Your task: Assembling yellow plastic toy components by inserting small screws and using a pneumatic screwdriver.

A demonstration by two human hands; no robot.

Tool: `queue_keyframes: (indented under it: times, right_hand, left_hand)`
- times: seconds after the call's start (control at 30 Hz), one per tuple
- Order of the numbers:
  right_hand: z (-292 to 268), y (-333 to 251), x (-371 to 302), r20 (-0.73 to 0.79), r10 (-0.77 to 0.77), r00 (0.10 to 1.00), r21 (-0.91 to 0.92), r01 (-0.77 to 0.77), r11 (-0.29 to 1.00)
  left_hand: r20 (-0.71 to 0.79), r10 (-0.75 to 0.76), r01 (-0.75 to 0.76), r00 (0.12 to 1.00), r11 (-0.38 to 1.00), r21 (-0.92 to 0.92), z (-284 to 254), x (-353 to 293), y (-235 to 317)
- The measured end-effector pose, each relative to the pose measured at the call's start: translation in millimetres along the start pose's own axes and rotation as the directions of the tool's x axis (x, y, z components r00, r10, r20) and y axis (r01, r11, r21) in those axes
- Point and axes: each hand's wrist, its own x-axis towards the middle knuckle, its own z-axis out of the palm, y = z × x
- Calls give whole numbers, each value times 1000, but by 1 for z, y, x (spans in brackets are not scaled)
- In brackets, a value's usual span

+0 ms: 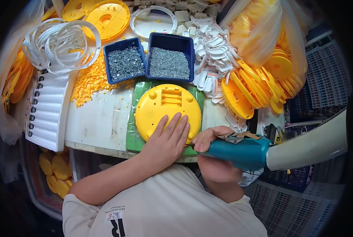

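A round yellow plastic housing [143, 109] lies on a green mat [133, 138], its battery compartment facing up on the far side. My left hand [167, 136] rests flat on its near half, fingers stretched out and pressing on the surface. My right hand [214, 152] is wrapped round a teal electric screwdriver [239, 152], held nearly level. Its tip reaches the near right edge of the housing, close to my left hand; the exact contact is partly hidden. Just beyond the housing stand two dark blue bins of small metal screws, the left bin [110, 75] and the right bin [192, 59].
White rings [75, 47], small yellow parts [90, 81] and a white foam tray [52, 106] lie to the left. White plastic pieces [212, 43] and stacked yellow discs [239, 94] stand at the right. A pale sleeve [310, 146] trails from the screwdriver.
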Motion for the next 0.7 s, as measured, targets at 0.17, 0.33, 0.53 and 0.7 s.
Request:
queue_keyframes:
  times: [0.17, 0.33, 0.53, 0.7]
  right_hand:
    - [0, 4, -3, 33, -10, 999, -26, 11, 1000]
    - [-2, 8, -6, 9, 5, 1000, -41, -5, 999]
    - [-3, 13, -7, 82, -46, 996, -39, 49, 998]
    - [-1, 7, -5, 6, 48, 999, -85, -47, 995]
  left_hand:
    - [-23, 32, -30, 999, 993, 112, 7, -3, 1]
    - [-9, 36, -35, 999, 993, 111, 7, -3, 1]
    - [-26, 45, -43, 999, 995, 88, 6, -2, 1]
    - [8, 20, -21, 1000, 992, 126, -5, -2, -5]
